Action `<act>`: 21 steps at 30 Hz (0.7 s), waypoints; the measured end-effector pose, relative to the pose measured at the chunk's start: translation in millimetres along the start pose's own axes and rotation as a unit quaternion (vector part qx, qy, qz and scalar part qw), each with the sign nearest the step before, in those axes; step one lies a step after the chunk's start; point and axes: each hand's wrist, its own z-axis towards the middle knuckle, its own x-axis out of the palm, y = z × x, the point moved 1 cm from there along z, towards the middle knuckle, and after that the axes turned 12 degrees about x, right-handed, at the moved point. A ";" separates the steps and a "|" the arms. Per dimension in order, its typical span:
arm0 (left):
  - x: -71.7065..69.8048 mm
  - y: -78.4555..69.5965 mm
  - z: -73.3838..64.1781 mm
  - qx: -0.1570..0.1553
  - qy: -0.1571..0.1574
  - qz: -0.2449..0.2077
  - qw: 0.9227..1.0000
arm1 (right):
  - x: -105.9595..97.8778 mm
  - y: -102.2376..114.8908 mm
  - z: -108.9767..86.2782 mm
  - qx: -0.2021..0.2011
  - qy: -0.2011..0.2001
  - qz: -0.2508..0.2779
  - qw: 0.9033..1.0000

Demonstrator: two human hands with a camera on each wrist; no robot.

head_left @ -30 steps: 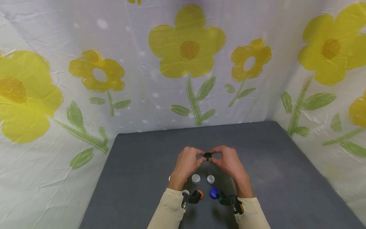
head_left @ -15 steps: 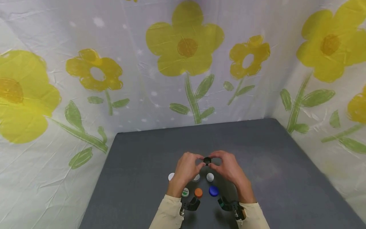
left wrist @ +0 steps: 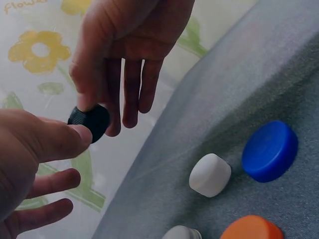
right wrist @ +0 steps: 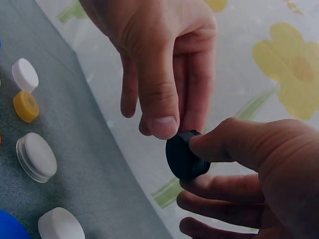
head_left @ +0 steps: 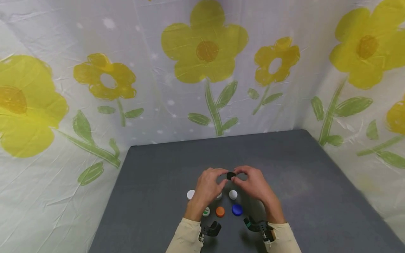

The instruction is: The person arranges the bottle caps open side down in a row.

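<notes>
A black bottle cap point(head_left: 231, 175) with a ridged side is held up off the table between both hands. My left hand point(head_left: 207, 184) pinches its left side, and its thumb lies against the cap point(left wrist: 94, 122) in the left wrist view. From the other side my right hand point(head_left: 254, 182) grips the same cap point(right wrist: 184, 157) between thumb and forefinger. The other fingers of each hand extend away from it. Nearest below the hands stands a small white cap point(head_left: 233, 194).
On the dark grey table point(head_left: 152, 196) lie a blue cap point(head_left: 237, 209), an orange cap point(head_left: 220, 211), a green-and-white cap point(head_left: 206, 211) and a white cap point(head_left: 191, 194). The right wrist view adds a yellow cap point(right wrist: 26, 106) and a wider white cap point(right wrist: 37, 157). A flowered sheet point(head_left: 152, 116) surrounds the table.
The black cap has turned between the fingers: its dark hollow faced the head camera earlier, and a flatter black face shows now. Both hands sit slightly lower in the head view than at first.
</notes>
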 end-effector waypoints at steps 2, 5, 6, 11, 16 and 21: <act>0.8 0.2 -0.4 0.005 -0.008 0.002 1.000 | 0.3 -0.7 0.1 0.001 0.006 0.007 1.000; 1.7 0.7 -1.3 0.012 -0.017 0.003 1.000 | 0.6 -1.6 0.2 0.007 0.017 0.021 1.000; 1.8 1.0 -1.7 0.014 -0.020 0.003 1.000 | 0.7 -1.9 0.2 0.010 0.020 0.028 0.999; 2.6 3.2 -2.5 -0.005 -0.024 -0.027 0.999 | -1.1 -2.0 0.1 0.003 -0.001 0.047 0.999; 1.6 6.0 -3.3 -0.060 -0.042 -0.106 0.992 | -2.8 0.5 0.5 -0.042 -0.051 0.038 0.997; 2.1 9.8 -3.6 -0.098 -0.050 -0.170 0.979 | -0.9 2.0 0.4 -0.072 -0.062 0.023 0.995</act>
